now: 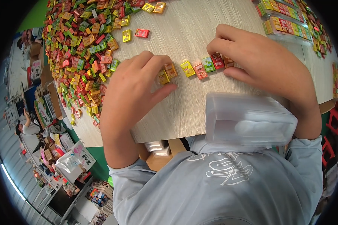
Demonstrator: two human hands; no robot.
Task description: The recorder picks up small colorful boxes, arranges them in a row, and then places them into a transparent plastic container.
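My left hand [133,84] curls over a small yellow box [163,77] and a small orange box [171,70]; they sit between its fingers and thumb, close to the tabletop. My right hand [257,62] bends its fingers and thumb around an orange-brown box [228,62] at the right end of a short, uneven row. Leftward from it, the row runs through a red box [217,60], a green box [208,64], a salmon box [200,71] and a yellow box [187,69]. A gap of bare wood separates this row from the left hand's boxes.
A large heap of colourful small boxes [80,41] covers the table's left side. Clear plastic cases [289,28] filled with rows stand at the far right. An empty-looking clear container [249,120] lies at the near edge. An open carton [161,159] is below the table.
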